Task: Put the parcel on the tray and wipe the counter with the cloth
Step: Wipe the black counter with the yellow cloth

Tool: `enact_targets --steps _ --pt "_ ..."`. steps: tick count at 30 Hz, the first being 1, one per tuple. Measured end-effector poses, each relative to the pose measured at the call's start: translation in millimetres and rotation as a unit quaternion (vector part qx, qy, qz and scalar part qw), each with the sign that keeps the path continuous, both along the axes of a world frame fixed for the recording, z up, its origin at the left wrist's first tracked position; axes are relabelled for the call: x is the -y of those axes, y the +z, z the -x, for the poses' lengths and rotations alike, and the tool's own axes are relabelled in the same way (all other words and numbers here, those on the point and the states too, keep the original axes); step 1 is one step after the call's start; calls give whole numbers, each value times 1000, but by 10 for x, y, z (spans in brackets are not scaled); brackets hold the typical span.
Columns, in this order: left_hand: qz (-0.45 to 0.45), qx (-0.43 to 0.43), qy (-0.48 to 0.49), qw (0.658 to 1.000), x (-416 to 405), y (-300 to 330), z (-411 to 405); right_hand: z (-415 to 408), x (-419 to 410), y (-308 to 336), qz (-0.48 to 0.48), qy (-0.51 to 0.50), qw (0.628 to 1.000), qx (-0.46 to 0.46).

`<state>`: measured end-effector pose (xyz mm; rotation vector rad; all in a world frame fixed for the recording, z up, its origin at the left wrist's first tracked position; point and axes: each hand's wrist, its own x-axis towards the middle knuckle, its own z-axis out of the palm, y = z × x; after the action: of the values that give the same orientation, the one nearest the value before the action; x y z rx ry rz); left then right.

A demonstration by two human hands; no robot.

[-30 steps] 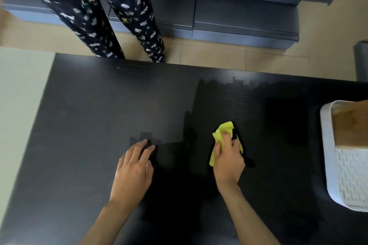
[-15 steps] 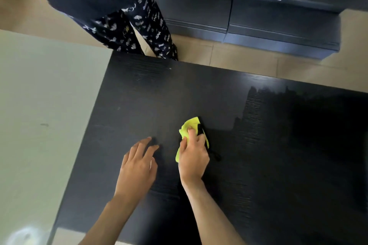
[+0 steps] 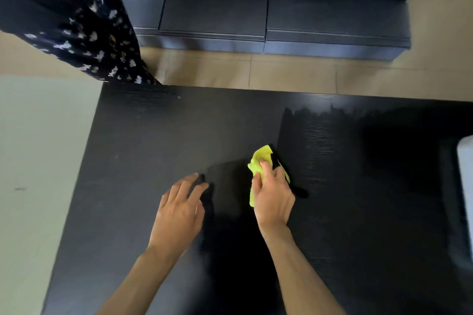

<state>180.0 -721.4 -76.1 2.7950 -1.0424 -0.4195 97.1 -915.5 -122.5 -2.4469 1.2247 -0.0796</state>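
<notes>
A bunched yellow-green cloth (image 3: 261, 158) lies on the black counter (image 3: 158, 140), pressed down under my right hand (image 3: 272, 194), whose fingers grip it. My left hand (image 3: 180, 210) rests flat on the counter to the left of it, fingers spread, holding nothing. At the right edge of the view only a sliver of the white tray (image 3: 466, 161) shows. The parcel is out of view.
A person in dark patterned trousers (image 3: 97, 41) stands at the counter's far left corner. A pale green surface (image 3: 43, 161) adjoins the counter on the left. Dark drawer units (image 3: 256, 18) with white boxes on top line the far floor.
The view swung left, then part of the way back right, so the tray left the frame and its edge returned. My right hand has kept the cloth pressed on the counter beside my left hand.
</notes>
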Motion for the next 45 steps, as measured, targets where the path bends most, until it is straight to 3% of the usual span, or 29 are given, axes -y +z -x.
enact_targets --steps 14,22,32,45 --pt "23 -2 -82 996 1698 2 926 1578 2371 -112 58 -97 993 -21" --pt "27 -15 -106 994 2274 -140 1262 2078 2997 -68 50 -114 990 -58" --pt "11 -17 -77 997 2069 -148 1151 1820 2738 -69 25 -159 987 -14" --pt "28 33 15 999 595 -212 347 195 1091 4 57 14 998 -9"
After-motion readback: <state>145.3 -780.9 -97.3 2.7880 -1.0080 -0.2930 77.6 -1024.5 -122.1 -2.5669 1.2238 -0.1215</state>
